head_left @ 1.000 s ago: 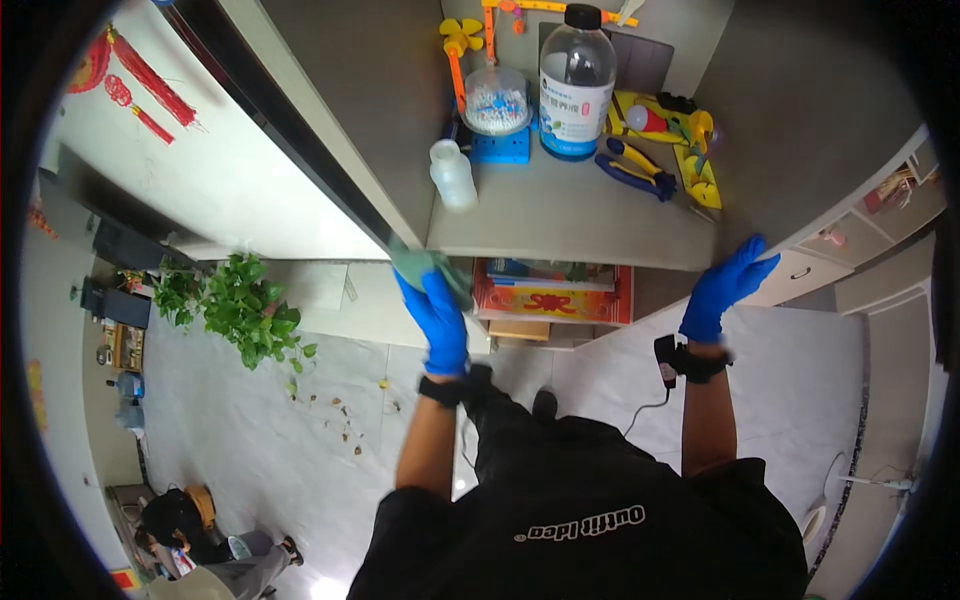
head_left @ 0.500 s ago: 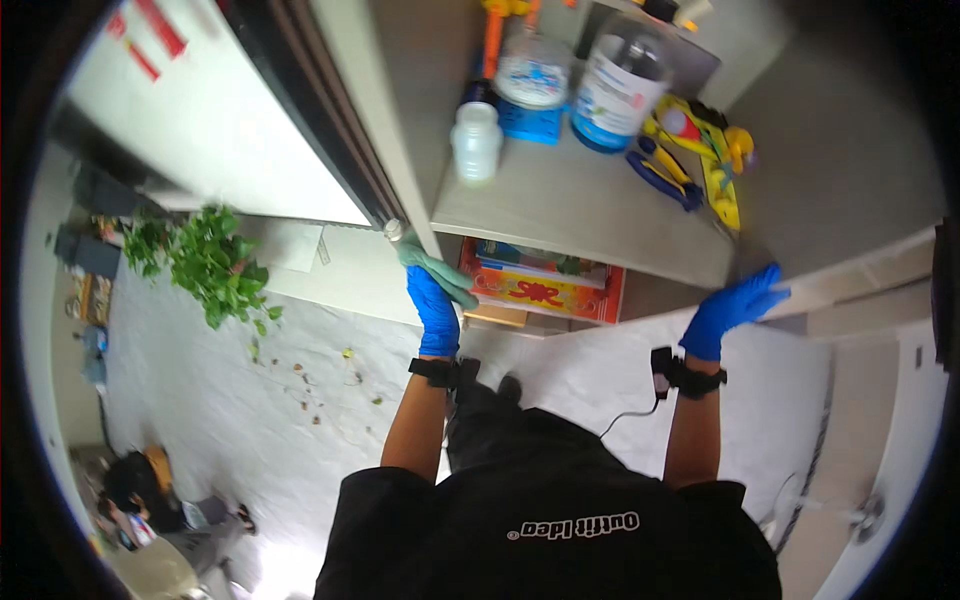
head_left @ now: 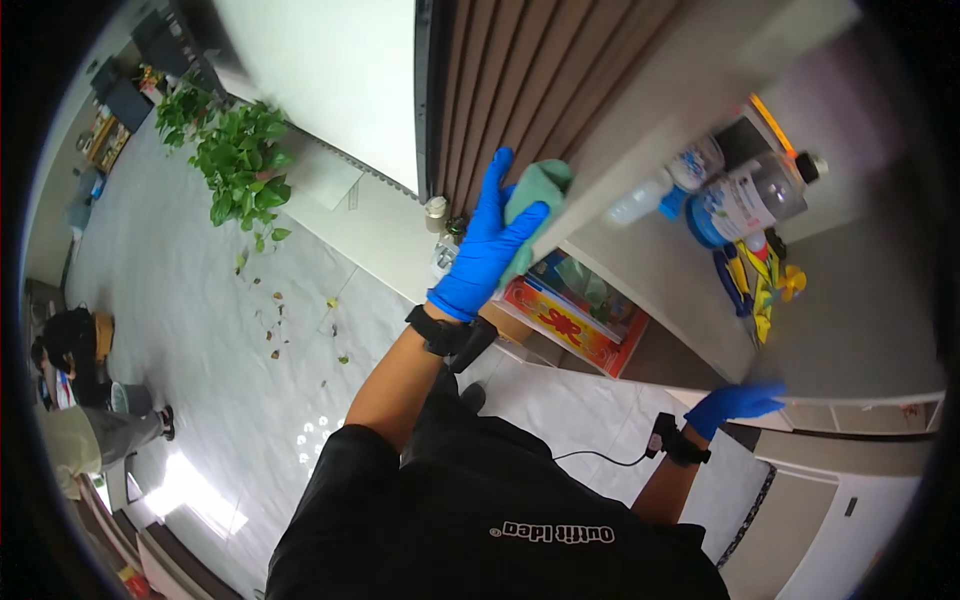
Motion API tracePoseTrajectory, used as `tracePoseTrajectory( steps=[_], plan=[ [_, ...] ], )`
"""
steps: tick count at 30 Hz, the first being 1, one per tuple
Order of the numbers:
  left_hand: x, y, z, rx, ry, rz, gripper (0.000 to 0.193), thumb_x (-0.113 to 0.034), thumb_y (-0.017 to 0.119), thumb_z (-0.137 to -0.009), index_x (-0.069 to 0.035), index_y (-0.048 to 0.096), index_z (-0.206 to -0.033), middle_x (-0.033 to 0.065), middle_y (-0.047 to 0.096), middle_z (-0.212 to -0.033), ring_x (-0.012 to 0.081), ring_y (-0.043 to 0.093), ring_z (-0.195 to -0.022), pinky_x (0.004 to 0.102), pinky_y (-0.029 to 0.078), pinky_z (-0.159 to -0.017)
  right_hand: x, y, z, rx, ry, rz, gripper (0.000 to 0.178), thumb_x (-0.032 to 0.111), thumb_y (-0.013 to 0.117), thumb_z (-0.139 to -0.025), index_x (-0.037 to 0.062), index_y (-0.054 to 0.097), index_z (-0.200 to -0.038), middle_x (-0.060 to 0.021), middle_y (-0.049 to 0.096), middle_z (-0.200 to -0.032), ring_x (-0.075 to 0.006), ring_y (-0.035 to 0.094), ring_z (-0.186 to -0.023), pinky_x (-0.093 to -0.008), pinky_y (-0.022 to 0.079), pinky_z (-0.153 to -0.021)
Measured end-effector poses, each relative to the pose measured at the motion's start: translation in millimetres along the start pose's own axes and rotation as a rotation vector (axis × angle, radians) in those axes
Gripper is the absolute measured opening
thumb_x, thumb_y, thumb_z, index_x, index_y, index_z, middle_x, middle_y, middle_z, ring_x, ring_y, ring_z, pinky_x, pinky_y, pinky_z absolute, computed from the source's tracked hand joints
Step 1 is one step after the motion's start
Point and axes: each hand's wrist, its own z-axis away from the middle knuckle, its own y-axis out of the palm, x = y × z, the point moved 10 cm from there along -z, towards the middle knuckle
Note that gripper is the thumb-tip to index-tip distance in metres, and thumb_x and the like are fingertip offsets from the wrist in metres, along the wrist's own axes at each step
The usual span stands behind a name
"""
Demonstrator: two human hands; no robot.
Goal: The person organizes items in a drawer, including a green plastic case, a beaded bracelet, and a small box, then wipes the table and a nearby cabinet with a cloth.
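Observation:
My left hand (head_left: 480, 258), in a blue glove, grips a green cloth (head_left: 541, 190) against the upright side panel (head_left: 630, 150) of a cabinet. Some of its fingers reach past the panel's edge toward brown slatted wall panelling (head_left: 530, 85). At the cabinet's lower right edge rests my right hand (head_left: 735, 405), also gloved in blue, its fingers stretched out with nothing in them. Between the hands is an open shelf (head_left: 650, 270). Below it, a red and orange box (head_left: 565, 325) and some books lie in a lower compartment.
On the shelf stand a large bottle of blue liquid (head_left: 745, 200), a pale plastic bottle (head_left: 640, 198), dark blue and yellow pliers (head_left: 735, 280) and yellow tools (head_left: 765, 290). A leafy plant (head_left: 240, 165) and a small white jar (head_left: 435, 213) are on the left ledge. A person (head_left: 110, 435) is at far left.
My left hand has moved up along the panel with the cloth, now at its edge by the slats. My right hand sits lower along the cabinet edge. The view has turned.

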Motion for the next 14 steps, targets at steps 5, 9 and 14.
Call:
tracePoseTrajectory(
  steps=[5, 9, 14],
  plan=[
    [44, -13, -6, 0.167, 0.102, -0.153, 0.055, -0.02, 0.055, -0.096, -0.002, 0.035, -0.144, 0.0132, 0.039, -0.146, 0.0244, 0.035, -0.136, 0.0344, 0.026, -0.112, 20, 1, 6, -0.072, 0.057, 0.032, 0.055, 0.035, 0.051, -0.099, -0.011, 0.044, -0.129, -0.0236, 0.051, -0.128, -0.0259, 0.053, -0.109, -0.0398, 0.042, -0.099],
    [168, -54, 11, 0.171, -0.216, -0.308, 0.053, -0.023, 0.051, -0.098, -0.005, 0.033, -0.145, 0.0143, 0.039, -0.146, 0.0268, 0.035, -0.136, 0.0346, 0.025, -0.113, 20, -8, 3, -0.076, 0.063, 0.152, 0.059, 0.039, 0.05, -0.098, -0.0036, 0.04, -0.137, -0.0192, 0.04, -0.141, -0.0271, 0.047, -0.12, -0.044, 0.039, -0.104],
    [220, -76, 21, 0.291, -0.485, -0.103, 0.058, -0.025, 0.05, -0.099, -0.007, 0.026, -0.149, 0.0142, 0.029, -0.152, 0.0251, 0.026, -0.141, 0.0336, 0.021, -0.114, -9, -21, -9, 0.087, 0.025, 0.15, 0.058, 0.042, 0.048, -0.098, -0.0017, 0.043, -0.135, -0.0184, 0.043, -0.138, -0.0284, 0.048, -0.118, -0.0471, 0.038, -0.104]
  ],
)
